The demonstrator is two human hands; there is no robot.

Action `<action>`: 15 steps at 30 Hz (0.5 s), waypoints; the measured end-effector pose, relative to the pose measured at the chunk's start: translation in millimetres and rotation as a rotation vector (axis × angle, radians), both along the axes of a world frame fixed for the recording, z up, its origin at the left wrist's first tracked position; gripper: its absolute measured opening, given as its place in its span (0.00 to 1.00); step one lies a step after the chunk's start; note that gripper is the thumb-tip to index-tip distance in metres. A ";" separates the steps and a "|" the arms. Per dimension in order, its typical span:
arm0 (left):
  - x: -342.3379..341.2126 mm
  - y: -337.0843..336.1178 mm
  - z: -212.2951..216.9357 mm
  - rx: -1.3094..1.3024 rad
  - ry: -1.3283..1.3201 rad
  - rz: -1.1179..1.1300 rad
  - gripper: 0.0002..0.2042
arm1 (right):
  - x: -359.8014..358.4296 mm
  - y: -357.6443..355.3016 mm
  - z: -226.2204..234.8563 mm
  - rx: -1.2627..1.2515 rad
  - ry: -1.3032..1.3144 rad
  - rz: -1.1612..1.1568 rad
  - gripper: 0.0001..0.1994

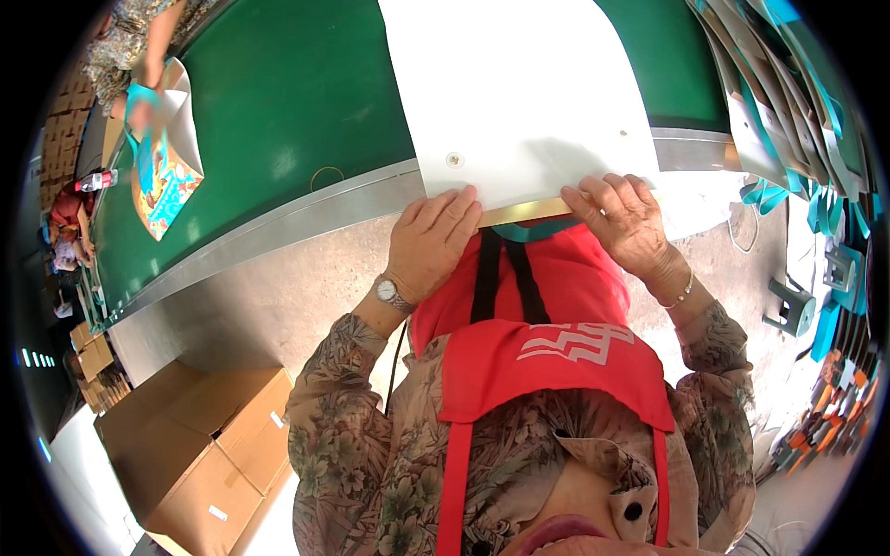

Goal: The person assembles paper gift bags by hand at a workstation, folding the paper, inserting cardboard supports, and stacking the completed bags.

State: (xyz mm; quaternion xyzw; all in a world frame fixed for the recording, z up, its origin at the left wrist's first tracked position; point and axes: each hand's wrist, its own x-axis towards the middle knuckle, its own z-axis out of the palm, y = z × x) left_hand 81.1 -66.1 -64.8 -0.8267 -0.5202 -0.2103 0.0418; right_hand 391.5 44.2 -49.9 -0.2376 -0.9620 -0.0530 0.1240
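Note:
A large white bag [519, 93] lies flat on the green worktable, its near edge reaching past the table's metal rim. Two small round eyelets show on it, and a teal ribbon handle [535, 230] hangs under a gold-coloured strip at that edge. My left hand [434, 236] grips the near edge left of the strip, fingers together on top, thumb hidden. At the strip's right end, my right hand [619, 221] has its thumb and curled fingers closed on the same edge.
The green worktable [306, 93] has a metal rim. Many bags with teal handles [788, 102] are stacked at right. At far left another person's hands [144, 111] hold a printed bag [167, 185]. A cardboard box [199, 454] stands lower left; a grey stool [791, 306] stands right.

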 end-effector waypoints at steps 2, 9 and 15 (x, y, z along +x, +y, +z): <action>-3.4 3.1 9.0 -0.043 -0.110 -0.008 0.16 | 2.8 1.9 14.5 -0.137 0.000 -0.021 0.30; -28.6 29.2 39.2 -0.196 -0.509 -0.044 0.09 | 39.7 45.0 58.4 -0.448 0.297 -0.066 0.34; -42.3 62.9 37.1 -0.445 -0.964 0.140 0.11 | 45.5 90.4 45.1 -0.731 0.376 -0.123 0.17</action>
